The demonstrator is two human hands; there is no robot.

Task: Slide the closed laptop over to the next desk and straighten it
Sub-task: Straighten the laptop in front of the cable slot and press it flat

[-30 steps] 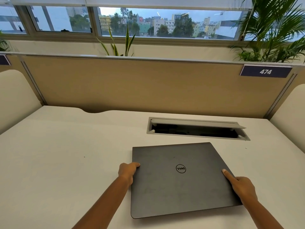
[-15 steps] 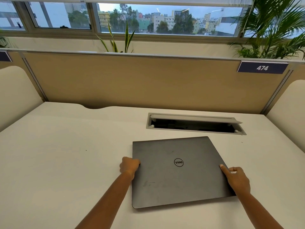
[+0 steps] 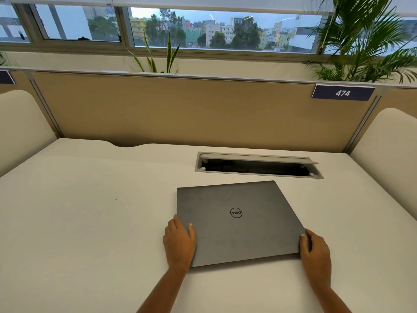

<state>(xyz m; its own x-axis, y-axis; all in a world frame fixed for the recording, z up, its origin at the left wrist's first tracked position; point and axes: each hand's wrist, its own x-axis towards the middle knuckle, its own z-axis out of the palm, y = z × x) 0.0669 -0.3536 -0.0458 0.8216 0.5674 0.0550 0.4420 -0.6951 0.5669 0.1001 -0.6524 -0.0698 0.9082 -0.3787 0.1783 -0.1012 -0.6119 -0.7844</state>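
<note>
A closed dark grey laptop with a round logo lies flat on the white desk, slightly turned so its right side sits farther from me. My left hand grips its left edge near the front corner, thumb on the lid. My right hand holds the right front corner, fingers curled around the edge. Both forearms reach in from the bottom of the view.
An open grey cable hatch is set in the desk just behind the laptop. A tan partition with a "474" label closes the back. Curved cream dividers stand at the left and right.
Both hands have shifted back along the laptop's sides toward its front corners and closed on the edges. The laptop has moved slightly away from me and sits less skewed.
</note>
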